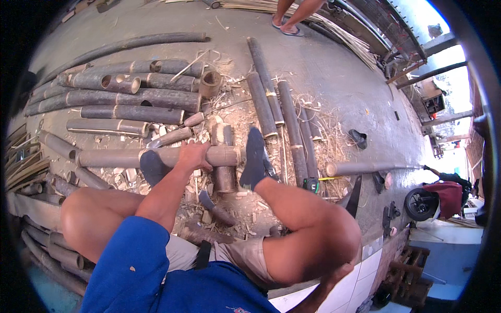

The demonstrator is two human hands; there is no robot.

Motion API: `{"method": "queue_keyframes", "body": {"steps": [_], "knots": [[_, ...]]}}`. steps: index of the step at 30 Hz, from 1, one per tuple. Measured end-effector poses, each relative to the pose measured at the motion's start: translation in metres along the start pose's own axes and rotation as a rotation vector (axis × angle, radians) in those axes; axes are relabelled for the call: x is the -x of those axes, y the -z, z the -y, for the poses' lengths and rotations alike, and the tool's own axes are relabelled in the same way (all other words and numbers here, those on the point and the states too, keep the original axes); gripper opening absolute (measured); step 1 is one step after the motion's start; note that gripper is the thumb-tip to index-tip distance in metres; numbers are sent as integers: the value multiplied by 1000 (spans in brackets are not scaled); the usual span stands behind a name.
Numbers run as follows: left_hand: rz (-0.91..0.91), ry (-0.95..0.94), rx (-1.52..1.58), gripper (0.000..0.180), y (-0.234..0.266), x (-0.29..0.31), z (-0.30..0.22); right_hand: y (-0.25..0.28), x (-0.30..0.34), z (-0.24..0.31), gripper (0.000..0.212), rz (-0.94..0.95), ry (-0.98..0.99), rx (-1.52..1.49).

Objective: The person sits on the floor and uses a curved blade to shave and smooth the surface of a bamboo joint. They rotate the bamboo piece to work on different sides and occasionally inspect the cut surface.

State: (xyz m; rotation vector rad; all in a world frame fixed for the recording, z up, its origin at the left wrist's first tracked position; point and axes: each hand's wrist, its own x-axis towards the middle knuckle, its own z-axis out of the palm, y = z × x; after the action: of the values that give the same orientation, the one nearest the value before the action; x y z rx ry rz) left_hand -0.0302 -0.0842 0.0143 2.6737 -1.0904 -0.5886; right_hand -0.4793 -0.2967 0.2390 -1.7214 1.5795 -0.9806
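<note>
A thick bamboo pole [117, 158] lies crosswise before me, its right part on a short bamboo block [224, 180]. My left hand [194, 156] is closed over the pole, left of that block. My left foot [153, 167], in a dark sock, presses on the pole, and my right foot [254, 159] stands by its right end. Low on the right, beside my bent right knee, is my right hand [340, 273]; its fingers are mostly hidden, so whether it holds anything is unclear. A curved blade [205, 199] with a brown handle [223, 216] lies among shavings near my lap.
Cut bamboo poles [135, 99] with holes lie at far left. More poles [263, 104] lie ahead, beside a tape measure [311, 184]. Another pole [365, 168] stretches right, near a wheel [421, 203]. A person's legs [295, 15] stand at the far edge.
</note>
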Motion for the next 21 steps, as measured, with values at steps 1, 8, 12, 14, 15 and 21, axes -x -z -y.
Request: {"method": "queue_keyframes", "body": {"steps": [1, 8, 12, 14, 15, 21], "knots": [[-2, 4, 19, 81, 0, 0, 0, -15, -1, -10, 67, 33, -4, 34], [39, 60, 32, 89, 1, -1, -3, -106, 7, -118, 73, 258, -83, 370], [42, 62, -15, 91, 0, -1, -4, -119, 11, -177, 76, 348, -125, 530], [28, 67, -15, 91, -2, -1, -4, -120, 14, -197, 78, 385, -135, 607], [5, 60, -36, 91, -2, 0, -4, -120, 17, -204, 78, 407, -138, 639], [-20, 33, -26, 95, -4, -1, -3, -130, 57, -229, 84, 649, -112, 844]]}}
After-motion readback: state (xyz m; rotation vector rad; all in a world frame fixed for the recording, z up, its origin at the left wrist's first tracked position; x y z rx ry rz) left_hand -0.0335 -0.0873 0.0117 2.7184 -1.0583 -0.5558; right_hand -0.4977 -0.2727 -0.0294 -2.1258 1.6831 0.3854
